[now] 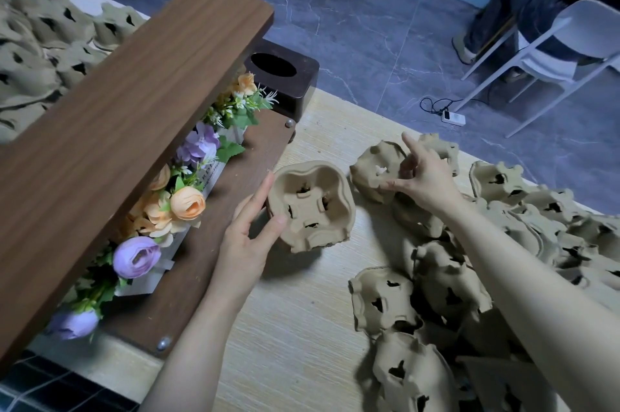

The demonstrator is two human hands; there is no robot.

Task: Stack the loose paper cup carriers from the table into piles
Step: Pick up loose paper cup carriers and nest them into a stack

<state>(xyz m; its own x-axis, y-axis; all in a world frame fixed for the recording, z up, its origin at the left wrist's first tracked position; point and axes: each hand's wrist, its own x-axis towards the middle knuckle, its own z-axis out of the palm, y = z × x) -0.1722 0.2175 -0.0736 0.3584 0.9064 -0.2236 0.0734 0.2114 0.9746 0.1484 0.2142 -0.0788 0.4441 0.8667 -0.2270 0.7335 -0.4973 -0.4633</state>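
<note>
Sprawling across the right half of the worktop (pixel 302 327) was the loose heap of carriers (pixel 486 277), overlapping at all angles. Wooden shelf unit (pixel 134 82) with artificial flowers (pixel 181 203) sat left of it, more carriers (pixel 40 42) behind. Left grip (pixel 250 230) held one upturned cup carrier (pixel 310 205) by its near rim, thumb and fingers curled round the edge, clear of the heap. Right grip (pixel 424 176) pinched the rim of a tilted carrier (pixel 377 173) at the heap's far end. Moulded pulp: likely light, fairly stiff, rough enough not to slip, but rims probably crush or tear if squeezed. Best held at the outer rim, then nested cup-into-cup.
</note>
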